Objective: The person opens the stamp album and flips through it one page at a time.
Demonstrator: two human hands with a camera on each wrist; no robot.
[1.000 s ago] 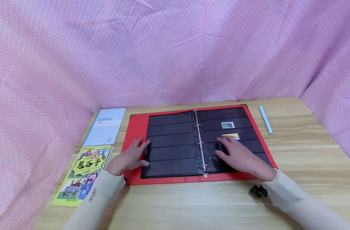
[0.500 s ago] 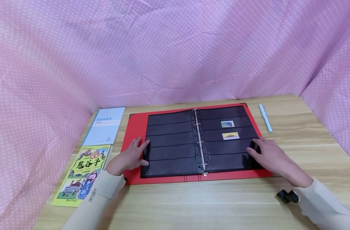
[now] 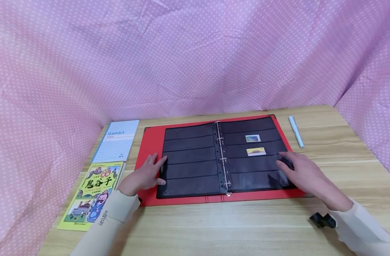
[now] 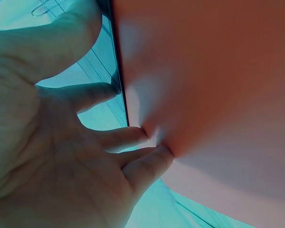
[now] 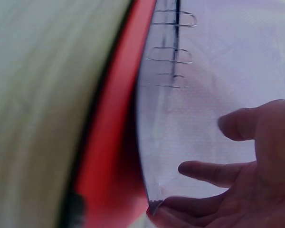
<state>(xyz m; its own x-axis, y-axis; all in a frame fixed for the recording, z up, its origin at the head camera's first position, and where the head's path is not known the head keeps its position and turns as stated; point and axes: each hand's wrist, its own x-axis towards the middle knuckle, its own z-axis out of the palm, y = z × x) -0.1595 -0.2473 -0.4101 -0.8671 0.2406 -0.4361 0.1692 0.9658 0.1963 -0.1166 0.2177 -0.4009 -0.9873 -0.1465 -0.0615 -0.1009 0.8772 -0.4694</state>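
Observation:
A red ring binder [image 3: 152, 142] lies open on the table, with black pocket pages on both sides of its metal rings [image 3: 223, 160]. Two stamps sit in the right page [image 3: 246, 124]: a blue-green stamp [image 3: 253, 138] and, below it, a yellow stamp [image 3: 256, 152]. My left hand [image 3: 143, 174] rests with spread fingers across the red cover and the outer edge of the left page [image 3: 190, 154]. At the lower right edge of the right page is my right hand [image 3: 305, 176]; in the right wrist view its lower fingers [image 5: 168, 216] touch the page corner, thumb apart.
A pale notebook [image 3: 118, 140] and a yellow-green comic-style book [image 3: 83, 199] lie left of the binder. To its right is a light blue pen [image 3: 296, 131]. Pink dotted cloth [image 3: 195, 64] hangs behind the wooden table [image 3: 195, 227].
My right hand has moved right, off the right page to its outer edge, uncovering the yellow stamp. The page's right edge has shifted slightly. My left hand has stayed put.

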